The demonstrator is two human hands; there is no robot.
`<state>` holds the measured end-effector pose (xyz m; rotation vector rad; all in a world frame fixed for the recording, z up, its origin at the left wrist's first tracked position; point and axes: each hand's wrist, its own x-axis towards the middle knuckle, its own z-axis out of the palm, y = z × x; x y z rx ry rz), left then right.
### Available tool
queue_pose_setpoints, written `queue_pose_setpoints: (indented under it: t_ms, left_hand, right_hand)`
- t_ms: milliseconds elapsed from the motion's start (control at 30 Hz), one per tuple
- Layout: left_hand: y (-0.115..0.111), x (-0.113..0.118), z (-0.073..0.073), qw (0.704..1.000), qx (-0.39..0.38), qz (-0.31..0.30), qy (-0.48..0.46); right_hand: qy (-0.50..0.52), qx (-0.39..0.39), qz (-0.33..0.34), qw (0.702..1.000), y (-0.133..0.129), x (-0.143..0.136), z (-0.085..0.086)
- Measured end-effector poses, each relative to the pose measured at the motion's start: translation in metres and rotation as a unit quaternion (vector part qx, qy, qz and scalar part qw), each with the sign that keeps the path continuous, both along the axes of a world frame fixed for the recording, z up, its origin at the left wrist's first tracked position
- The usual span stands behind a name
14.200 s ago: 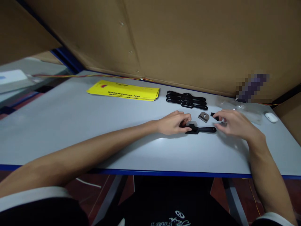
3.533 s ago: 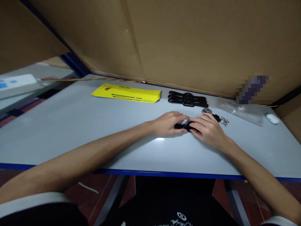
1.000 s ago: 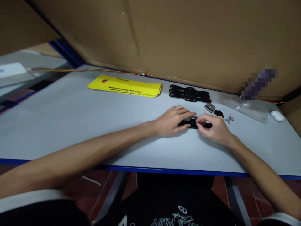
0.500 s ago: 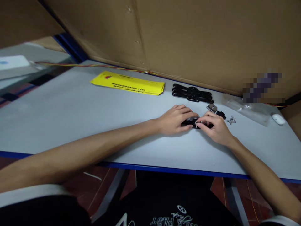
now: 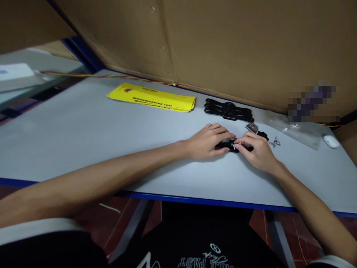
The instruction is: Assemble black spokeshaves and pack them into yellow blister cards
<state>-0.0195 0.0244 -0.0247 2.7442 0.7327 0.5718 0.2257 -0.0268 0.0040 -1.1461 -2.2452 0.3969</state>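
Note:
A black metal spokeshave body point(image 5: 223, 145) lies on the table between my hands. My left hand point(image 5: 209, 143) is closed on its left end, thumb on the near side and fingers over the far side. My right hand point(image 5: 255, 150) pinches a small silver screw point(image 5: 233, 146) at the middle of the body and covers its right handle. Just beyond my right hand are metal blades point(image 5: 251, 127) and small black plates point(image 5: 263, 135). Several silver thumbscrews point(image 5: 275, 142) lie to the right of it.
More black spokeshave bodies point(image 5: 229, 111) are stacked at the back. Yellow printed cards point(image 5: 152, 97) lie to their left. A clear plastic bag point(image 5: 297, 132) and a white computer mouse point(image 5: 330, 141) are at the right. Cardboard point(image 5: 223, 48) walls the table's back; a twisted cable point(image 5: 111, 76) runs along it.
The fingertips of my right hand have shifted slightly to the right and turned a little at the screw. My left hand keeps its hold on the spokeshave body.

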Motion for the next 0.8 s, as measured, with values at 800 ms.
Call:
queue_pose_setpoints:
  t_ms: [800]
  left_hand:
    - [0.0007,0.0009,-0.0007,1.0,-0.001,-0.001,0.0]
  right_hand:
    - [-0.163,0.106,-0.007,0.981,0.0011,-0.0072,-0.0014]
